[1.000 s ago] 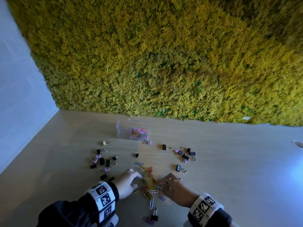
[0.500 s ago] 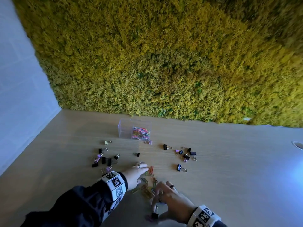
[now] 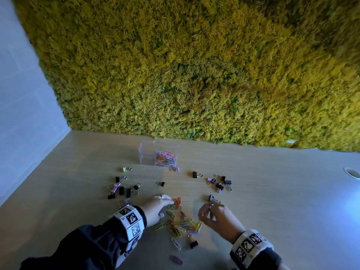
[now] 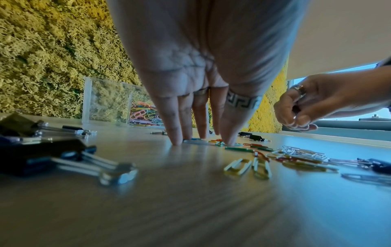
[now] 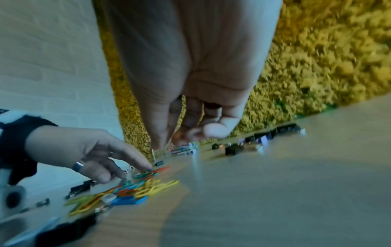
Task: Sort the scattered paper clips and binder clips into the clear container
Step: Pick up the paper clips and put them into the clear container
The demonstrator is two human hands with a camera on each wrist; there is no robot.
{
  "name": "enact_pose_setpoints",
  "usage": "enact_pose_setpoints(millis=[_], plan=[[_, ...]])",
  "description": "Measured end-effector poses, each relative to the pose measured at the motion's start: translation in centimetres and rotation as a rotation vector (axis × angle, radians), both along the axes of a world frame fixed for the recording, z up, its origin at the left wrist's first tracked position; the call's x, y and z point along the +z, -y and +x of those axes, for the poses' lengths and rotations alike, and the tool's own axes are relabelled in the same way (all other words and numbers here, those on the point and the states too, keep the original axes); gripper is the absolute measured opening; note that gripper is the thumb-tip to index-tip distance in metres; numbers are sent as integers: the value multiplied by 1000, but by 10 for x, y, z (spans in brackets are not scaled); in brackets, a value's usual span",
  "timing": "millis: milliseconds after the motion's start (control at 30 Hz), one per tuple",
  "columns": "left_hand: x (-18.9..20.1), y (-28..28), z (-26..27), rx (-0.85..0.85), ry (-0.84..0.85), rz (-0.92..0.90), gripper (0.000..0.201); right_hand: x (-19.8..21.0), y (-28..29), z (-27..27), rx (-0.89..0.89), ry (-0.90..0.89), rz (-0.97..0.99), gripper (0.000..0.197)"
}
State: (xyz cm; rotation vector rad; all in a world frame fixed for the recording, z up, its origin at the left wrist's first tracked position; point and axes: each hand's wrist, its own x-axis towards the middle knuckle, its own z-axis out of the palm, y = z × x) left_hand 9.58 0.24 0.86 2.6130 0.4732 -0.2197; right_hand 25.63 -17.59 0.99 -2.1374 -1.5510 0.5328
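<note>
From the head view, the left hand lies low on the wooden table, its straight fingers reaching onto the far edge of a loose heap of coloured paper clips. The right hand hangs just to the right of that heap, lifted off the wood, fingers curled in toward the thumb; whether it holds a clip cannot be told here. The clear container stands well beyond both hands near the moss wall, its right compartment part-filled with paper clips. Black and purple binder clips lie scattered to the left and another cluster to the right. In the left wrist view, the fingertips press flat against the table among the clips, fingers straight and slightly spread, with the container behind them and a large binder clip blurred at near left. In the right wrist view, the right hand has its fingers bunched against the thumb above the table; the picture is too blurred to show anything pinched there.
</note>
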Motion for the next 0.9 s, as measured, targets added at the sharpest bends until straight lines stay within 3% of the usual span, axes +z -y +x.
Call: enact_pose_setpoints(millis=[133, 267, 433, 500, 600, 700, 767, 900], plan=[[0, 0, -2, 24, 2, -3, 51, 2, 3, -9, 187, -69, -132, 34], [1, 0, -4, 25, -28, -3, 50, -2, 8, -25, 343, 34, -236, 18], [1, -3, -7, 51, -59, -28, 52, 3, 17, 11, 216, 104, -295, 12], [5, -3, -7, 88, -39, -40, 49, 11, 14, 16, 94, 155, -223, 13], [20, 8, -12, 153, 0, -35, 35, 15, 8, 4, 46, 98, -171, 25], [23, 39, -22, 90, -224, -63, 46, 4, 0, -16, 88, 71, -238, 32], [24, 60, -23, 30, -363, -90, 43, -1, -8, -22, 80, 109, -274, 30], [19, 62, -11, -21, -356, -29, 23, -3, -27, -23, 77, 32, -270, 29]])
